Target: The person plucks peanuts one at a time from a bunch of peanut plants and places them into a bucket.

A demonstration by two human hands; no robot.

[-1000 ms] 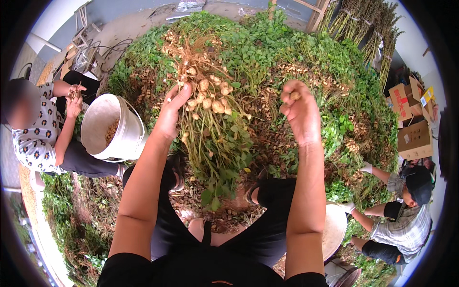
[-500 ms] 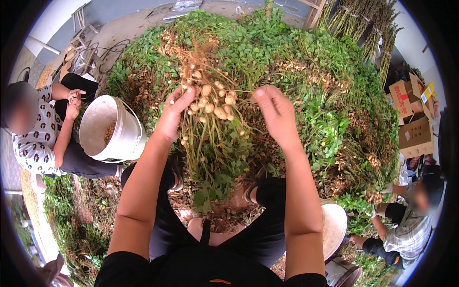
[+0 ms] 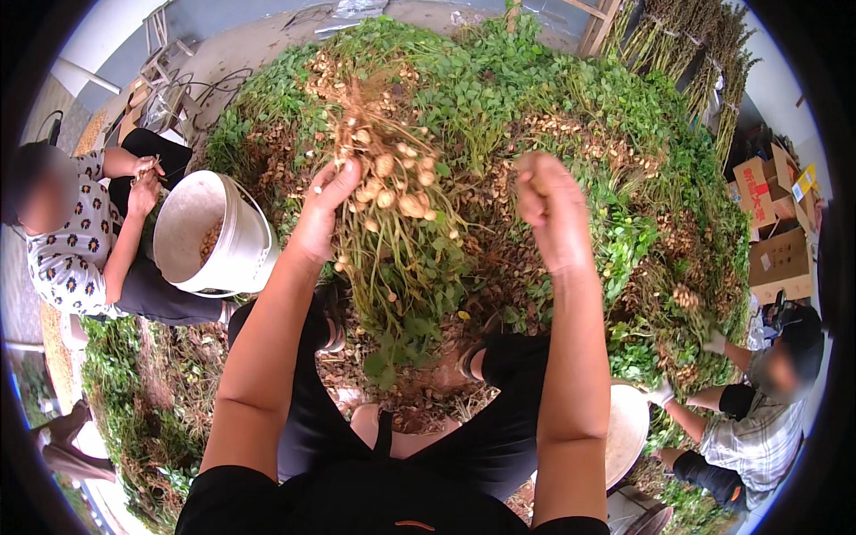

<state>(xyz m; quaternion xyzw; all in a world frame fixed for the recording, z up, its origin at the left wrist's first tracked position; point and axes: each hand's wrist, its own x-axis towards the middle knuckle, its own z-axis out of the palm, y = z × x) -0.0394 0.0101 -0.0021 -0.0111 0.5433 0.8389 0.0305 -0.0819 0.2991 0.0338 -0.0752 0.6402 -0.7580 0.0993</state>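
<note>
My left hand [image 3: 328, 207] is closed around a bunch of pulled peanut plants [image 3: 406, 276], just below the roots. Pale peanuts [image 3: 385, 198] hang in a cluster beside the thumb, thin brown roots spread above them, and the leafy stems droop toward the ground between my feet. To the right, apart from the bunch, my right hand [image 3: 555, 212] is raised with its fingers curled in. A tan bit that looks like a peanut shows partly between those fingers; the rest is hidden and slightly blurred.
A white bucket [image 3: 223, 245] with some peanuts stands at left beside a seated person [image 3: 76, 232]. A pale round container [image 3: 627, 432] sits by my right elbow. Heaped peanut plants [image 3: 464, 85] spread ahead. Another person [image 3: 758, 428] and cardboard boxes [image 3: 777, 263] are at right.
My right hand has moved right, away from the bunch, and its fingers have curled in. My left hand keeps its hold in place. The person at right has reached out an arm.
</note>
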